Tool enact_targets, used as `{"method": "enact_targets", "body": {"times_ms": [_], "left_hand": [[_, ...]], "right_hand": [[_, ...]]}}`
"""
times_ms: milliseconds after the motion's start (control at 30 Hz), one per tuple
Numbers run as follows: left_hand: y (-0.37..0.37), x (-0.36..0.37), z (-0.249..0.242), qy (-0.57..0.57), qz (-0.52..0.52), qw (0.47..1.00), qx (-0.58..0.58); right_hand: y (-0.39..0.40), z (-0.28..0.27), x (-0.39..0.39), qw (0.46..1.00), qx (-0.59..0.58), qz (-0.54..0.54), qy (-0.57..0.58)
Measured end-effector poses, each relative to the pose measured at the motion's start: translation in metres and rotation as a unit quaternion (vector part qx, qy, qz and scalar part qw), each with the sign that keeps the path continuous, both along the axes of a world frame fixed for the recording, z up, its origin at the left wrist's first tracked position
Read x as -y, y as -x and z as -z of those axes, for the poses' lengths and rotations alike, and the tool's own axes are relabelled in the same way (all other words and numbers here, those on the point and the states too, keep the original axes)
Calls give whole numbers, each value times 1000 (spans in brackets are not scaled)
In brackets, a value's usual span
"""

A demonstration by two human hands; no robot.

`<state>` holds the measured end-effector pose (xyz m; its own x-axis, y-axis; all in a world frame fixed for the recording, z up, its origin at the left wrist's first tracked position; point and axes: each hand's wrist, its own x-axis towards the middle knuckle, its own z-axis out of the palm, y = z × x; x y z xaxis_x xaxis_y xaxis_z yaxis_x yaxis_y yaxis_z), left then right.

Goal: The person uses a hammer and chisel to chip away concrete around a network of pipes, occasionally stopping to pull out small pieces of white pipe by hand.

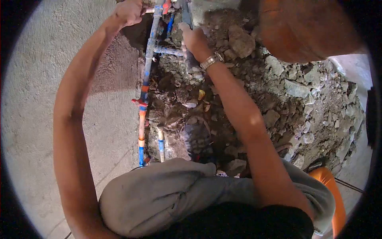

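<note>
A long pipe (147, 73) with blue and orange patches runs along the concrete edge, with a red valve handle (139, 102) partway down and another red handle (166, 6) near the top. At the upper left my left hand (129, 12) is closed around the end of a short side pipe (149, 10). My right hand (194, 39), with a metal watch (211, 60) on the wrist, is beside a grey pipe (186, 14), near the right end of a short cross pipe (169, 51). Its fingers are bent, and their contact is unclear.
Broken rock and soil (294, 107) lie to the right, with a large stone (241, 41) near the top. A brown rounded object (310, 30) fills the upper right. A short upright pipe (161, 145) stands near my knee. An orange item (332, 195) is at lower right.
</note>
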<state>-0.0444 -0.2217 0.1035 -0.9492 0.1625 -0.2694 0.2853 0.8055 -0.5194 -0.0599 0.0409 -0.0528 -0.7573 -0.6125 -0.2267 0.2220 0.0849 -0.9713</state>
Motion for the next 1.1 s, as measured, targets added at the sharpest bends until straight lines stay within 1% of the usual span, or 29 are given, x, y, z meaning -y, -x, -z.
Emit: {"method": "enact_targets", "body": {"times_ms": [33, 67, 133, 167, 200, 267, 300, 367, 400, 433, 467, 500, 567, 600, 633, 700, 733, 767, 800, 833, 867, 900, 967, 1000, 1033, 1100], "left_hand": [[2, 0, 1, 10, -51, 998, 18], [3, 0, 2, 21, -104, 994, 38], [2, 2, 3, 23, -99, 994, 47], [3, 2, 3, 26, -94, 994, 53], [3, -3, 2, 26, -91, 994, 52], [4, -12, 2, 5, -168, 985, -29], [4, -7, 4, 5, -167, 986, -29], [1, 8, 6, 0, -53, 999, 9], [-3, -6, -3, 1, -54, 998, 11], [-7, -35, -20, -36, -89, 995, 13], [-4, -35, -22, -54, -104, 993, 12], [-2, -35, -24, -72, -118, 990, 11], [4, 25, 7, -41, -45, 996, 61], [4, 28, 10, -41, -45, 996, 61], [4, 32, 12, -33, -42, 997, 50], [1, 28, 14, -26, -39, 998, 46], [3, 17, 10, -22, -60, 998, 26], [4, 6, 3, -18, -80, 997, 6], [7, 5, -3, -17, -76, 997, 3], [4, 5, -7, -7, -35, 999, -22], [3, 4, -10, -3, -15, 999, -35], [2, 1, -14, 2, 5, 999, -48], [5, -16, -24, -61, -86, 994, 22], [3, -32, -37, -61, -86, 994, 26], [2, -49, -53, -66, -80, 993, 53], [1, -47, -52, -71, -75, 992, 77]], "right_hand": [[-2, -1, 0, 998, -7, 48, -47], [-7, -1, 1, 995, -31, 81, -57], [-18, 5, 6, 983, -80, 145, -80], [-17, 7, 6, 993, -77, 76, -52], [-13, 9, 5, 994, -89, 49, -33], [-5, 15, 2, 994, -110, -4, 6], [-11, 0, -6, 988, -138, 75, 4], [-12, -19, -7, 975, -163, 151, 2], [-11, -25, -6, 988, -112, 100, -42], [-6, -25, -8, 991, -88, 76, -63], [-1, -25, -9, 993, -65, 52, -85], [10, -19, -15, 985, -152, -2, -78], [4, -15, -12, 981, -187, 9, -52], [0, -16, -12, 978, -205, 14, -39], [-6, -20, -7, 987, -138, 75, -34], [-16, -19, 2, 984, -32, 176, -24], [-7, -19, -3, 983, -33, 178, -23], [6, -19, -13, 990, -102, 80, -45], [6, -21, -17, 993, -102, 57, -36], [5, -22, -21, 994, -101, 33, -26], [4, -23, -24, 995, -99, 10, -17], [-1, -22, -25, 991, -128, 49, -2], [-3, -19, -20, 984, -138, 111, 31], [-4, -18, -17, 978, -144, 141, 47], [1, -17, -15, 984, -138, 116, 12], [4, -17, -12, 987, -135, 89, -21]]}}
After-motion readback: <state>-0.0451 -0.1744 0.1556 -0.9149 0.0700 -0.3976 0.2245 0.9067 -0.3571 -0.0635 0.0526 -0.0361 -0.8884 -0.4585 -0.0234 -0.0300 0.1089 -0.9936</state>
